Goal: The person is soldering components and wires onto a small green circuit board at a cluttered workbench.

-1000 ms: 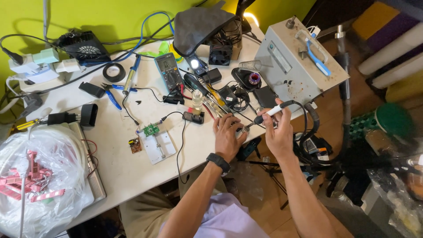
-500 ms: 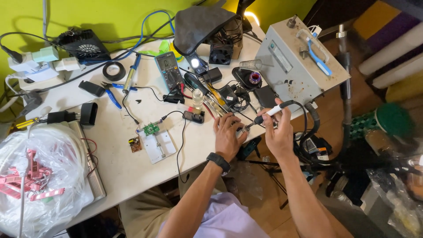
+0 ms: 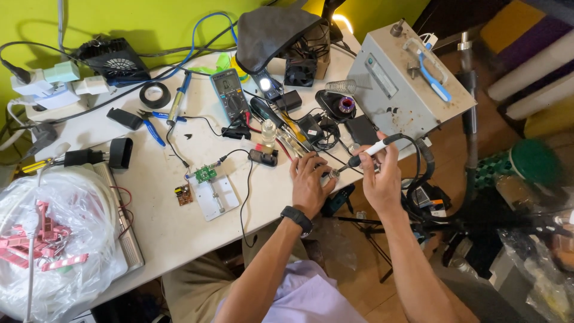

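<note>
My right hand (image 3: 381, 179) grips a soldering iron (image 3: 372, 151) with a white and black handle, its tip pointing left toward my left hand. My left hand (image 3: 309, 182), with a black watch on the wrist, rests at the white table's front edge (image 3: 179, 239) and pinches a small part at the iron's tip; the part is too small to make out. A small green circuit board (image 3: 205, 174) sits clamped on a white holder plate (image 3: 215, 196) to the left of my hands.
A grey soldering station box (image 3: 406, 90) stands at the right. A multimeter (image 3: 228, 94), blue pliers (image 3: 149, 122), black tape roll (image 3: 154, 94), small bottle (image 3: 269, 133), fan (image 3: 113, 57) and tangled cables crowd the table. A plastic bag with pink parts (image 3: 42, 239) lies at the left.
</note>
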